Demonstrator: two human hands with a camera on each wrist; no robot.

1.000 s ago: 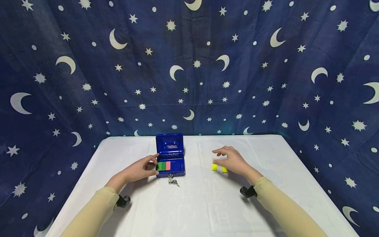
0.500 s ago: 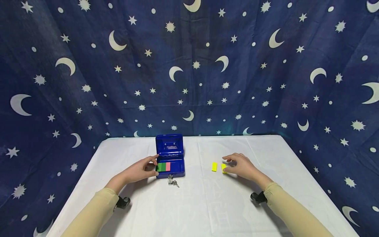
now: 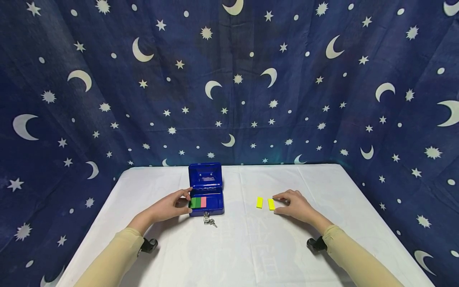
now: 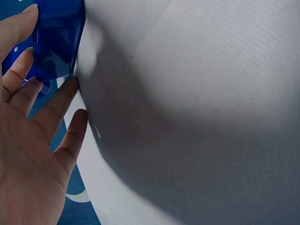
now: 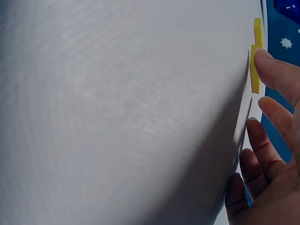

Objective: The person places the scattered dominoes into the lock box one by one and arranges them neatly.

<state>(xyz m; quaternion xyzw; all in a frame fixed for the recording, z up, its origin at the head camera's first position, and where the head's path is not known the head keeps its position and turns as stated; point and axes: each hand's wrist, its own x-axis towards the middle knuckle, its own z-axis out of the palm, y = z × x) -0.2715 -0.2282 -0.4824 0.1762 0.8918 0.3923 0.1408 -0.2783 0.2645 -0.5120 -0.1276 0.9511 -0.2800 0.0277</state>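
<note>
A small blue cash box (image 3: 216, 199) stands on the table with its lid raised, holding two green blocks (image 3: 195, 202) and a pink block (image 3: 203, 201) side by side at its left. My left hand (image 3: 166, 205) rests against the box's left side, thumb by the front corner and index finger farther back. Two flat yellow blocks lie apart to the right: the left one (image 3: 259, 202) and the right one (image 3: 271, 204). My right hand (image 3: 297, 207) is just right of the right block, thumb and index finger spread around its right edge. Whether they touch it, I cannot tell.
A lock with keys (image 3: 209, 220) hangs at the front of the box. White cloth covers the table (image 3: 229, 255). Behind it hangs a dark blue curtain (image 3: 247, 111) with moons and stars.
My right hand has drawn back to the right from above the yellow blocks and lowered beside the right one, uncovering both. My left hand and the box stay put.
</note>
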